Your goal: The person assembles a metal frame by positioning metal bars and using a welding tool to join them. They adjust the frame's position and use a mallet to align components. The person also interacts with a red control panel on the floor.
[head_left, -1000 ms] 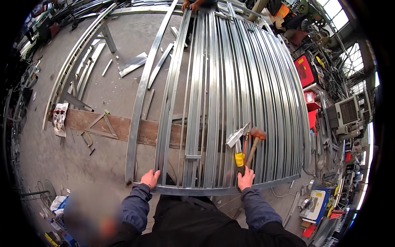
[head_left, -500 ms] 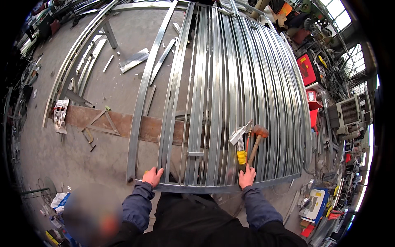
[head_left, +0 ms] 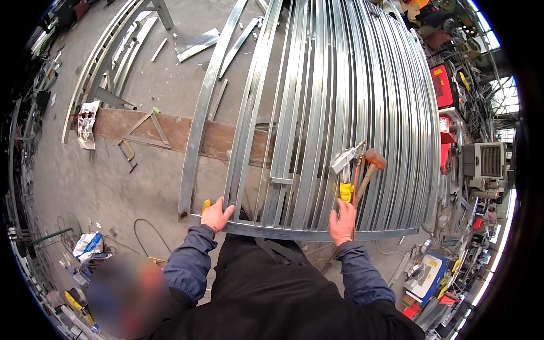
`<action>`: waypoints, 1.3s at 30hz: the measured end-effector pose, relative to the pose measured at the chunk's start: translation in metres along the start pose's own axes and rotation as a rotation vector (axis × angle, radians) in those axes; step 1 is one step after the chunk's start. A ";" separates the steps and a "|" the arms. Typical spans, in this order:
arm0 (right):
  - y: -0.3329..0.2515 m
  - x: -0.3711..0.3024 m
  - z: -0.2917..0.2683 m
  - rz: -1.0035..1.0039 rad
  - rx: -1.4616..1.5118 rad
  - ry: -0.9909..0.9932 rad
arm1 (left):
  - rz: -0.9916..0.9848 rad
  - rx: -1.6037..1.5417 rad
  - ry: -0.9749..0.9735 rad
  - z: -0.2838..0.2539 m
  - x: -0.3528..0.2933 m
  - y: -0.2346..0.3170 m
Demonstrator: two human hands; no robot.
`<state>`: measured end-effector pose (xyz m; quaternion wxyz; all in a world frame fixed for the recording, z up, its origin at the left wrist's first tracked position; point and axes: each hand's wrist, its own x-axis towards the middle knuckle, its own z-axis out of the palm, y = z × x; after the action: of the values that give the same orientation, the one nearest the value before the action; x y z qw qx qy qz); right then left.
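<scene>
A large panel of long galvanised metal bars (head_left: 320, 102) lies in front of me, with a cross rail (head_left: 272, 230) along its near end. My left hand (head_left: 216, 215) rests on the rail near the left, thumb spread from the fingers. A small yellow object (head_left: 207, 205) shows beside its fingers; its kind is unclear. My right hand (head_left: 342, 221) lies open over the bars, fingers stretched toward a tool with a yellow-wrapped grip (head_left: 346, 191). Above that grip is an angular silver metal piece (head_left: 341, 162). A mallet (head_left: 374, 159) with an orange-brown head and wooden handle lies just right.
A rusty plank (head_left: 209, 139) crosses beneath the bars. On the floor at left are a triangular metal bracket (head_left: 148, 131) and a clamp (head_left: 127, 152). Red cases (head_left: 442, 86) and a grey air cooler (head_left: 484, 160) stand at right. A cable (head_left: 139, 232) curls at lower left.
The panel sits higher in the picture as the view has shifted. My right fingers have straightened and spread. Beside my left hand the yellow object shows more plainly.
</scene>
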<state>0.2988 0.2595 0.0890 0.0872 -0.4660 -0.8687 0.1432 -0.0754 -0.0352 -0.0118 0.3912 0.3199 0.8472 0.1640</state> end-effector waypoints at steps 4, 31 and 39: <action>-0.075 0.038 0.022 -0.203 0.177 -0.156 | -0.067 -0.046 0.040 0.001 0.003 0.001; -0.166 0.122 0.096 -0.615 0.190 -0.261 | 0.023 -0.015 -0.189 -0.012 0.010 0.000; -0.160 0.120 0.133 -0.647 0.098 -0.255 | 0.023 -0.006 -0.290 -0.015 0.012 -0.003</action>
<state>0.0690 0.2536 0.0189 0.0411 -0.1401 -0.9675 0.2067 -0.0941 -0.0301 -0.0105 0.5086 0.3489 0.7774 0.1233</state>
